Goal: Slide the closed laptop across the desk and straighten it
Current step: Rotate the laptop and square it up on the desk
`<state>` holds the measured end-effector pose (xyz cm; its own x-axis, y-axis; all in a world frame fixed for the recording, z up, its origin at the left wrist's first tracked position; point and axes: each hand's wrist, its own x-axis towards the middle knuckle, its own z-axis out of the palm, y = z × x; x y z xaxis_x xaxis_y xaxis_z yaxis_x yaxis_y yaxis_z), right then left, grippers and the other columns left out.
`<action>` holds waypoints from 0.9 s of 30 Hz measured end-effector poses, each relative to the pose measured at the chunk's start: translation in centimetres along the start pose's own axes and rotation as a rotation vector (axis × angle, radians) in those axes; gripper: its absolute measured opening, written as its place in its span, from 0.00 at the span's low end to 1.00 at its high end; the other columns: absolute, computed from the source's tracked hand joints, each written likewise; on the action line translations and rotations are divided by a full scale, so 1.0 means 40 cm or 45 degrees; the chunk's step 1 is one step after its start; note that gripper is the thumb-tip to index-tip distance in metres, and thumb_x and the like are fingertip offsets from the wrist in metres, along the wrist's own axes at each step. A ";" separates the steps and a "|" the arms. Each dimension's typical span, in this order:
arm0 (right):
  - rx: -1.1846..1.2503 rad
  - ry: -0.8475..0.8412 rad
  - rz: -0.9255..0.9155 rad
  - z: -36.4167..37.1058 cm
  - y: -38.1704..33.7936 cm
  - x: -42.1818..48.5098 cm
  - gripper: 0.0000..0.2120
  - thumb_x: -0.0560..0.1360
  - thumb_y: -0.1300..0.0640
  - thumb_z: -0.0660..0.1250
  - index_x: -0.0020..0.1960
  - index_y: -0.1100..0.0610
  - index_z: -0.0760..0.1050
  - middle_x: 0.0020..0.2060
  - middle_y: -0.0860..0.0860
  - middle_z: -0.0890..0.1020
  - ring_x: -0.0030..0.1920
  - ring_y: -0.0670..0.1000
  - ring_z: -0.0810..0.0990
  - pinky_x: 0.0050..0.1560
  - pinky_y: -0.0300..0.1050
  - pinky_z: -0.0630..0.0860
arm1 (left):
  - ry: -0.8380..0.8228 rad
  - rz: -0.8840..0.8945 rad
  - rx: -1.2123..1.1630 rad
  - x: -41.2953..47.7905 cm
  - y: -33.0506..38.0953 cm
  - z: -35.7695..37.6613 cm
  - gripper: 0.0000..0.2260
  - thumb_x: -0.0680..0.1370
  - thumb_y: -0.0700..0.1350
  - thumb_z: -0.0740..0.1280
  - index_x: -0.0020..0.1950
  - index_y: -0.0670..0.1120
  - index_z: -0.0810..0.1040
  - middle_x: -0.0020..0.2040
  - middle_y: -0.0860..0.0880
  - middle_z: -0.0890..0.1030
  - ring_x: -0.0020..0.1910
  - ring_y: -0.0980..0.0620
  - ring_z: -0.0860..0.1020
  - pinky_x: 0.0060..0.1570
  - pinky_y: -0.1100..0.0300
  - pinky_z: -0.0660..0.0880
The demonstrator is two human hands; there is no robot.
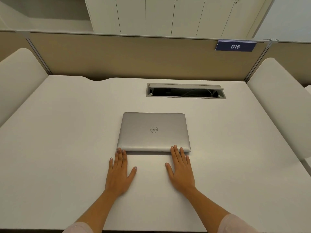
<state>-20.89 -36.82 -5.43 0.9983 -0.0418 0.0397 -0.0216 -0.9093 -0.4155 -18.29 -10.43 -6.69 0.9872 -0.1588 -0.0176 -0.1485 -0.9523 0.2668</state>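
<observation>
Silver matte laptop point(154, 132), shut, rect | left hand point(118, 174) + right hand point(181, 170) flat, fingertips at near edge | white desk point(67, 132)

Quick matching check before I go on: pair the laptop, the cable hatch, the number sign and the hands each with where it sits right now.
Things:
1. laptop
2. cable hatch
3. number sign
4. left hand and right hand

Places:
A. on the divider wall, upper right
B. flat on the desk, fingertips at the laptop's near edge
C. middle of the desk, lid shut
D. set into the desk behind the laptop, flap open

Pairs: 1-C, 2-D, 3-A, 4-B
</observation>
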 end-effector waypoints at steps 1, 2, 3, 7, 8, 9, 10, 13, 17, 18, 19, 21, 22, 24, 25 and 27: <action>-0.004 -0.002 0.001 0.000 0.000 0.000 0.31 0.80 0.43 0.50 0.78 0.47 0.39 0.78 0.40 0.43 0.77 0.43 0.36 0.78 0.48 0.44 | 0.003 -0.002 -0.010 0.000 0.000 -0.001 0.39 0.75 0.68 0.36 0.78 0.43 0.37 0.79 0.45 0.37 0.78 0.50 0.40 0.76 0.49 0.42; -0.009 -0.002 0.003 -0.001 -0.001 0.000 0.31 0.80 0.43 0.50 0.78 0.46 0.39 0.78 0.40 0.43 0.77 0.43 0.36 0.78 0.48 0.44 | 0.005 -0.004 -0.017 0.000 0.001 -0.003 0.39 0.75 0.68 0.36 0.78 0.43 0.38 0.79 0.45 0.38 0.78 0.51 0.40 0.76 0.49 0.43; -0.011 -0.002 0.002 -0.001 0.000 0.000 0.31 0.80 0.43 0.50 0.78 0.46 0.39 0.78 0.40 0.43 0.77 0.43 0.36 0.78 0.48 0.44 | 0.008 -0.005 -0.025 0.000 0.001 -0.002 0.39 0.75 0.67 0.36 0.78 0.43 0.38 0.79 0.45 0.39 0.78 0.50 0.41 0.76 0.48 0.44; -0.031 0.000 0.004 -0.002 -0.001 0.003 0.31 0.80 0.43 0.49 0.78 0.46 0.39 0.78 0.40 0.43 0.77 0.44 0.36 0.78 0.48 0.44 | -0.005 -0.002 -0.019 0.001 -0.001 0.001 0.39 0.75 0.67 0.36 0.78 0.43 0.37 0.79 0.45 0.38 0.78 0.50 0.40 0.76 0.47 0.45; -0.032 -0.004 0.004 -0.001 -0.002 0.003 0.31 0.80 0.43 0.49 0.78 0.47 0.39 0.78 0.40 0.43 0.77 0.44 0.37 0.78 0.48 0.44 | -0.004 -0.001 -0.016 0.001 -0.001 0.000 0.39 0.75 0.67 0.36 0.78 0.43 0.37 0.79 0.45 0.37 0.78 0.50 0.40 0.76 0.47 0.45; -0.032 -0.005 0.003 0.000 -0.003 0.004 0.31 0.80 0.43 0.50 0.78 0.47 0.39 0.78 0.40 0.43 0.77 0.44 0.37 0.78 0.48 0.44 | 0.000 0.000 -0.010 0.001 -0.002 0.000 0.39 0.75 0.67 0.36 0.78 0.44 0.37 0.79 0.46 0.37 0.78 0.51 0.39 0.76 0.47 0.45; -0.031 -0.008 0.007 0.000 -0.003 0.003 0.31 0.80 0.43 0.50 0.78 0.47 0.39 0.78 0.40 0.43 0.77 0.44 0.37 0.78 0.48 0.44 | 0.000 -0.001 -0.005 0.000 -0.002 0.000 0.39 0.75 0.67 0.36 0.78 0.44 0.36 0.79 0.46 0.36 0.78 0.51 0.39 0.76 0.47 0.45; -0.037 -0.005 0.008 0.002 -0.001 0.003 0.32 0.80 0.43 0.50 0.78 0.46 0.39 0.78 0.40 0.43 0.77 0.44 0.37 0.78 0.50 0.43 | 0.017 -0.007 -0.016 -0.004 -0.002 0.001 0.38 0.75 0.67 0.37 0.78 0.44 0.37 0.79 0.46 0.36 0.78 0.51 0.39 0.76 0.46 0.44; -0.082 0.034 -0.001 -0.001 0.000 -0.002 0.32 0.80 0.42 0.51 0.79 0.48 0.42 0.78 0.40 0.45 0.77 0.44 0.37 0.77 0.51 0.40 | 0.058 -0.021 -0.006 -0.010 -0.001 -0.003 0.38 0.76 0.67 0.40 0.79 0.45 0.41 0.80 0.47 0.41 0.78 0.50 0.41 0.75 0.45 0.41; -0.086 0.046 -0.004 -0.006 0.000 -0.004 0.32 0.80 0.41 0.51 0.79 0.48 0.43 0.78 0.40 0.45 0.78 0.45 0.38 0.77 0.51 0.39 | 0.063 -0.020 -0.013 -0.010 -0.001 -0.008 0.38 0.76 0.66 0.41 0.79 0.45 0.42 0.80 0.47 0.43 0.78 0.50 0.42 0.75 0.44 0.41; -0.090 0.067 -0.022 -0.008 0.002 -0.002 0.32 0.80 0.41 0.51 0.79 0.48 0.44 0.78 0.40 0.46 0.78 0.45 0.39 0.77 0.51 0.39 | 0.085 -0.003 -0.018 -0.007 -0.003 -0.008 0.37 0.77 0.66 0.41 0.79 0.45 0.43 0.80 0.47 0.44 0.78 0.50 0.42 0.75 0.42 0.42; -0.101 0.080 -0.043 -0.019 0.001 0.009 0.31 0.80 0.40 0.50 0.79 0.47 0.45 0.78 0.40 0.47 0.78 0.46 0.41 0.77 0.53 0.39 | 0.107 0.017 -0.029 0.008 -0.004 -0.023 0.36 0.77 0.66 0.40 0.79 0.45 0.44 0.80 0.47 0.45 0.78 0.50 0.42 0.74 0.39 0.46; -0.102 0.087 -0.048 -0.031 -0.004 0.021 0.31 0.80 0.40 0.50 0.79 0.47 0.45 0.78 0.40 0.47 0.78 0.46 0.41 0.77 0.54 0.39 | 0.120 0.017 -0.042 0.020 -0.003 -0.040 0.36 0.77 0.66 0.40 0.79 0.45 0.44 0.80 0.47 0.46 0.78 0.50 0.42 0.74 0.38 0.47; -0.047 0.128 -0.073 -0.057 -0.015 0.051 0.30 0.80 0.39 0.49 0.78 0.47 0.46 0.78 0.41 0.48 0.78 0.45 0.41 0.77 0.55 0.39 | 0.178 0.049 -0.076 0.050 0.005 -0.075 0.36 0.78 0.66 0.42 0.79 0.45 0.44 0.80 0.47 0.44 0.78 0.50 0.41 0.74 0.38 0.46; -0.014 0.172 -0.094 -0.072 -0.025 0.072 0.30 0.80 0.39 0.49 0.78 0.47 0.46 0.78 0.41 0.48 0.78 0.45 0.40 0.77 0.56 0.39 | 0.243 0.083 -0.088 0.070 0.015 -0.096 0.36 0.78 0.65 0.43 0.79 0.45 0.44 0.80 0.47 0.44 0.78 0.50 0.41 0.74 0.39 0.44; 0.025 0.228 -0.118 -0.118 -0.054 0.126 0.30 0.80 0.39 0.48 0.78 0.46 0.47 0.78 0.41 0.48 0.78 0.45 0.40 0.76 0.55 0.36 | 0.318 0.126 -0.131 0.124 0.045 -0.159 0.36 0.78 0.64 0.46 0.79 0.45 0.43 0.80 0.47 0.42 0.78 0.49 0.40 0.74 0.40 0.42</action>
<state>-16.08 -37.03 -0.05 0.9705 -0.0331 0.2390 0.0725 -0.9046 -0.4200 -13.27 -11.27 -0.17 0.9541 -0.1680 0.2480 -0.2503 -0.9020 0.3517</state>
